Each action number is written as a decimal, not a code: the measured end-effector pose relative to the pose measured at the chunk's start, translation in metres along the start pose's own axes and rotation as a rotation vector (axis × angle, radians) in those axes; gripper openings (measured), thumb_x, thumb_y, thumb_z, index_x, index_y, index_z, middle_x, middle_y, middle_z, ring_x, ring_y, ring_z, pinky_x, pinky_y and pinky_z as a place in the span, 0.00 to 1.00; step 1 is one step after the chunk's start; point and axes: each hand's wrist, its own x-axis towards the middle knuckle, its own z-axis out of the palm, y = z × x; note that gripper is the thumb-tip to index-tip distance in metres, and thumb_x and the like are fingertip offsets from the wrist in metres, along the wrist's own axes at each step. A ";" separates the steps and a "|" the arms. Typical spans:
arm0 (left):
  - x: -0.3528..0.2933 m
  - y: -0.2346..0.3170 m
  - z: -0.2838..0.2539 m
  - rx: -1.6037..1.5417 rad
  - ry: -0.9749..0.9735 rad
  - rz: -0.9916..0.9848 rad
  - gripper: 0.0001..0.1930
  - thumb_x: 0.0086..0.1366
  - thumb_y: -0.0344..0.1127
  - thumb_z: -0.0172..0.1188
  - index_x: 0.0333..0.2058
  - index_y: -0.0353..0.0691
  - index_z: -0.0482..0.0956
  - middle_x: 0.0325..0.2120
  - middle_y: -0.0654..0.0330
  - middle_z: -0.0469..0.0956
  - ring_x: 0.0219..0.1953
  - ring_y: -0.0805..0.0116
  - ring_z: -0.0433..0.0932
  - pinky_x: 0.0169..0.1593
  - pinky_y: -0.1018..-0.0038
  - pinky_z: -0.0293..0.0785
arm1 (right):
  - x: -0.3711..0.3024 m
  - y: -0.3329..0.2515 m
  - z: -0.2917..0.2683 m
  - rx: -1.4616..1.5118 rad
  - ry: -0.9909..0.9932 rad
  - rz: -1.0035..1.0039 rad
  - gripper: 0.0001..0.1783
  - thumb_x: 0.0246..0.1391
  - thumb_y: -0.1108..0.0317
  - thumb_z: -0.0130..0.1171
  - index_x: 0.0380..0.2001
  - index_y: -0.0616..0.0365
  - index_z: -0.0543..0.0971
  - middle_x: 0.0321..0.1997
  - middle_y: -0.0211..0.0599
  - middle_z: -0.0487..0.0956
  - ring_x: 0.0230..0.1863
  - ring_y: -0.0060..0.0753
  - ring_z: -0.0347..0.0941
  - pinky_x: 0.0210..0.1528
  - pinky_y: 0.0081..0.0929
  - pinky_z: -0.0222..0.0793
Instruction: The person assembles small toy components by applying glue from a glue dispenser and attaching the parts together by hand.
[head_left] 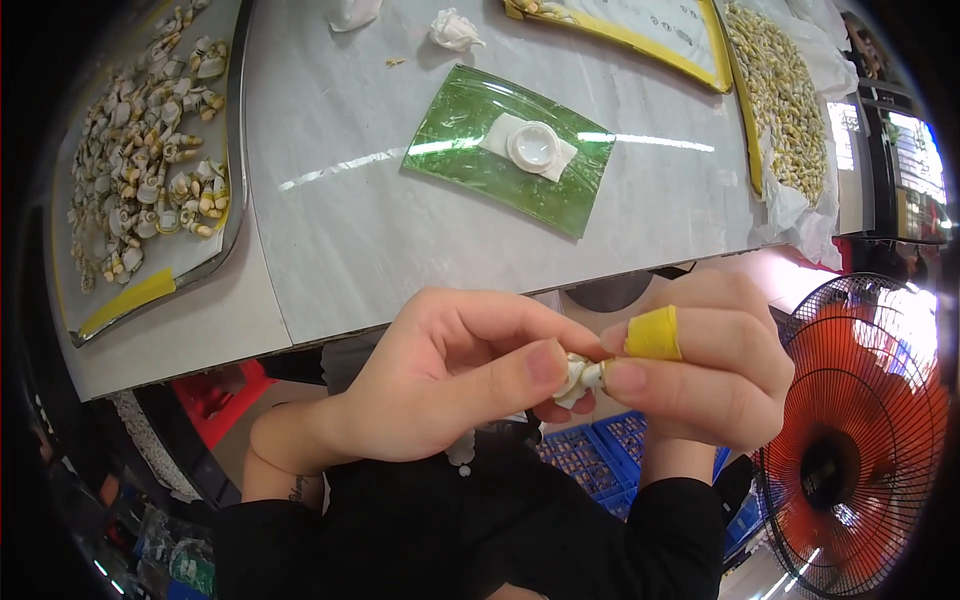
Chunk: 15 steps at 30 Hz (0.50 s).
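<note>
In front of my body, just off the table's near edge, both hands meet on a small white flower-shaped piece (574, 382). My left hand (440, 380) pinches its wider white part between thumb and fingers. The thumb and index finger of my right hand (715, 365) close on its narrow end, at the right. Yellow tape (654, 333) wraps a finger of the right hand. Beyond the hands, a green glossy sheet (450, 150) lies on the table, with a small round white dish (534, 148) on a folded white pad on top of it.
A tray (130, 303) at the left holds many similar white pieces with yellowish ends. Another yellow-edged tray (752, 150) at the right is full of small yellow-green buds. Crumpled white tissue (456, 30) sits at the back. An orange fan (850, 440) stands at lower right, near blue crates (585, 460).
</note>
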 end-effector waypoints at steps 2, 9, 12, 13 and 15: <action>-0.002 0.000 0.003 0.125 0.020 0.130 0.14 0.61 0.29 0.56 0.45 0.28 0.72 0.35 0.56 0.77 0.37 0.76 0.75 0.42 0.80 0.71 | -0.004 -0.002 -0.006 -0.045 -0.070 -0.031 0.10 0.39 0.68 0.62 0.26 0.53 0.72 0.24 0.34 0.74 0.21 0.28 0.69 0.19 0.19 0.64; -0.006 0.004 -0.004 0.576 -0.018 0.291 0.14 0.59 0.26 0.57 0.44 0.28 0.73 0.35 0.57 0.77 0.37 0.75 0.75 0.43 0.80 0.70 | -0.010 -0.003 -0.001 -0.030 -0.041 -0.111 0.10 0.40 0.68 0.61 0.28 0.53 0.72 0.27 0.33 0.74 0.22 0.28 0.69 0.19 0.20 0.64; -0.008 0.006 -0.004 0.731 -0.042 0.340 0.15 0.60 0.26 0.56 0.45 0.29 0.72 0.35 0.57 0.77 0.38 0.75 0.75 0.42 0.81 0.71 | -0.008 0.004 0.002 -0.011 -0.030 -0.161 0.10 0.40 0.68 0.61 0.28 0.53 0.72 0.27 0.35 0.74 0.23 0.30 0.69 0.20 0.22 0.64; -0.009 0.005 0.003 0.501 0.053 0.257 0.16 0.59 0.33 0.58 0.43 0.26 0.73 0.33 0.55 0.77 0.35 0.73 0.75 0.40 0.79 0.71 | 0.000 0.010 -0.001 -0.010 -0.084 -0.235 0.09 0.41 0.68 0.61 0.28 0.54 0.72 0.28 0.36 0.74 0.24 0.31 0.69 0.20 0.22 0.64; -0.001 0.008 0.009 0.262 0.089 0.148 0.20 0.59 0.40 0.60 0.40 0.24 0.73 0.31 0.52 0.77 0.32 0.71 0.76 0.38 0.78 0.72 | 0.006 0.012 -0.025 -0.110 -0.096 -0.245 0.07 0.47 0.70 0.57 0.28 0.60 0.71 0.32 0.43 0.74 0.26 0.35 0.69 0.21 0.24 0.65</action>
